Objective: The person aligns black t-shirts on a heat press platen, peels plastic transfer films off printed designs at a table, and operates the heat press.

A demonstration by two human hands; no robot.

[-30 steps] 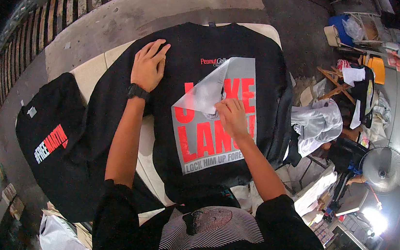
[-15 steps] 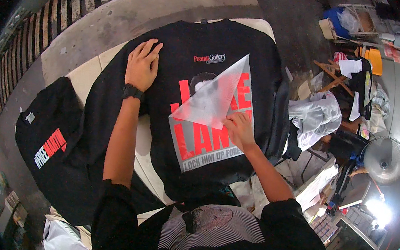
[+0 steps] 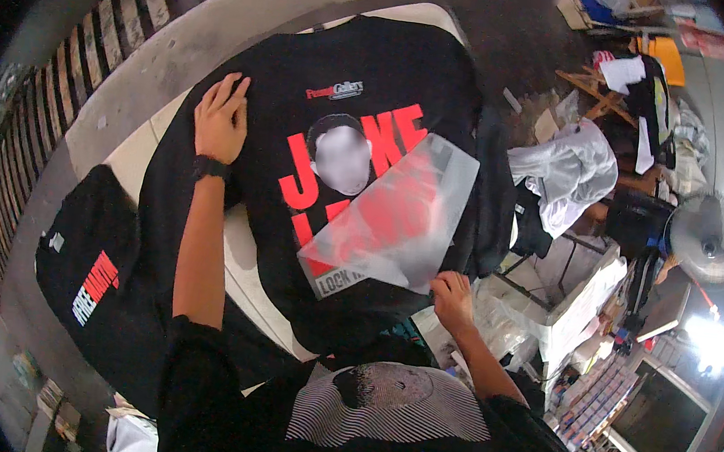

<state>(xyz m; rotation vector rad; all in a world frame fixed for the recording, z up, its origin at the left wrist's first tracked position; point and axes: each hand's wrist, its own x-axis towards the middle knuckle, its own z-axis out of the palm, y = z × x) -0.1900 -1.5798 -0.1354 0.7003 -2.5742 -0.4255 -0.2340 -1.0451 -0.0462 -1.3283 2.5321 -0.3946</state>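
Note:
A black sweatshirt lies spread face-up on a cream table, printed with large red lettering, a grey-and-white round picture and a small logo above. A translucent transfer film is folded back diagonally over the lower print, leaving the upper part uncovered. My right hand pinches the film’s lower right corner. My left hand, a dark watch on its wrist, rests flat on the garment’s upper left, fingers extended. Another black printed shirt lies at the left.
Wooden slats line the floor’s upper left. Along the right are a wooden folding stand, a bundle of white cloth, a standing fan, a bright lamp and cluttered white shelving or boxes.
My right hand has drawn the film down toward me, exposing the upper lettering and round picture. My left hand stays on the shirt; the whole view has shifted slightly.

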